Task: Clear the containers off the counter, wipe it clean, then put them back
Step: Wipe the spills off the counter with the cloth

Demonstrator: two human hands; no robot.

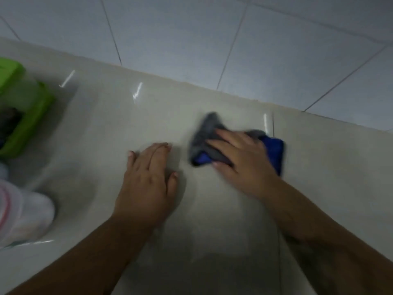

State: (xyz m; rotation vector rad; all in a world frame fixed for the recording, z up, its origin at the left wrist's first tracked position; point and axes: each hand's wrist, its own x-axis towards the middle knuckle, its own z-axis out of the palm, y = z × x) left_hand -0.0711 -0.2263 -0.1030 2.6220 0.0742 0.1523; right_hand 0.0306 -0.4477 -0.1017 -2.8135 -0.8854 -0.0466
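A grey and blue cloth (204, 135) lies bunched on the pale counter (106, 128). My right hand (240, 158) presses flat on it with straight fingers. My left hand (148, 179) rests palm down on the bare counter just left of the cloth, fingers together and straight. A green-lidded container (23, 116) stands at the far left edge of the view. Below it sits a white container (23, 216) with a pink line. The picture is blurred by motion.
A tiled wall (234, 39) rises directly behind the counter. A seam (274, 145) runs across the counter surface to the right of the cloth.
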